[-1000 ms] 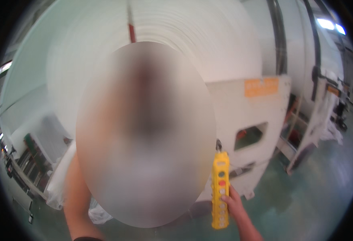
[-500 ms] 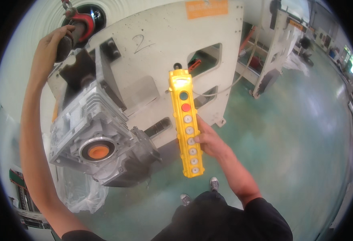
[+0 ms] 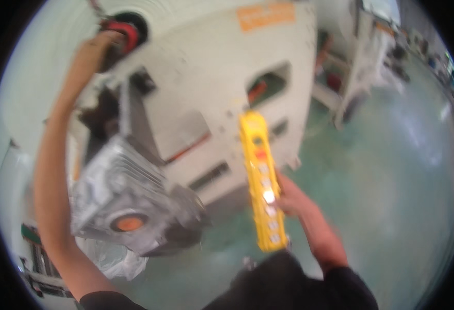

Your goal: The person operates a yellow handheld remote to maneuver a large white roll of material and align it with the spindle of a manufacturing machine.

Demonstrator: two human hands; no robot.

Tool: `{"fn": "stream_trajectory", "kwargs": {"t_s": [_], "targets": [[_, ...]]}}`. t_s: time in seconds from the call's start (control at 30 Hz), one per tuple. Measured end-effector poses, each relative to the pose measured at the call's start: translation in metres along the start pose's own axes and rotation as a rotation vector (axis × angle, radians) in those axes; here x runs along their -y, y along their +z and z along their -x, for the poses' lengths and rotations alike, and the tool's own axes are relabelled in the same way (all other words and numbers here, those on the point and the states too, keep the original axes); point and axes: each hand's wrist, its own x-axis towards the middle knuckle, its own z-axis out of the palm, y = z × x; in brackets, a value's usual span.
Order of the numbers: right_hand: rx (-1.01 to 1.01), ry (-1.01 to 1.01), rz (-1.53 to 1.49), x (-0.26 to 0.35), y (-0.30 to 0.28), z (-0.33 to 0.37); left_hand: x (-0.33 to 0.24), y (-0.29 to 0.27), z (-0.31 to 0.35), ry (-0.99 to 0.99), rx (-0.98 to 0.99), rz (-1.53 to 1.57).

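High at the left, my left hand [image 3: 97, 50] is closed over the end of a dark round shaft [image 3: 112, 58], right beside a red hook-like fitting [image 3: 127, 29] that hangs from a chain. My right hand [image 3: 290, 197] grips a long yellow crane pendant control [image 3: 261, 178] by its right side, lower down. The pendant has a column of round buttons: a dark green one, a red one, then several white ones. My thumb lies over the lower white buttons; motion blur hides whether one is pressed. The fingers behind the pendant are hidden.
A grey gearbox [image 3: 129, 188] with an orange round centre juts out below my left arm. Behind stands a cream machine side panel [image 3: 201, 77] with cutouts. A large white roll [image 3: 46, 57] fills the upper left. Clear plastic wrap [image 3: 126, 264] hangs under the gearbox. Green floor [image 3: 371, 206] stretches right.
The view has shifted and blurred, so the machine sits slightly lower and to the right. The pendant in my right hand has moved right and down. My left hand stays at the shaft end.
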Motion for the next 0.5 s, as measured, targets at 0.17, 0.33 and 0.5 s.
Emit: {"fn": "stream_trajectory", "kwargs": {"t_s": [0.17,0.33,0.5], "targets": [[0.085,0.231,-0.002,-0.052,-0.016,0.110,-0.040,0.053,0.017,-0.182,-0.072,0.383],[-0.147,0.100,-0.155,-0.080,0.022,0.124,-0.036,0.041,0.023,-0.175,-0.023,0.455],[-0.126,0.156,-0.300,-0.080,0.016,0.113,-0.044,0.034,0.027,-0.317,-0.092,0.513]]}}
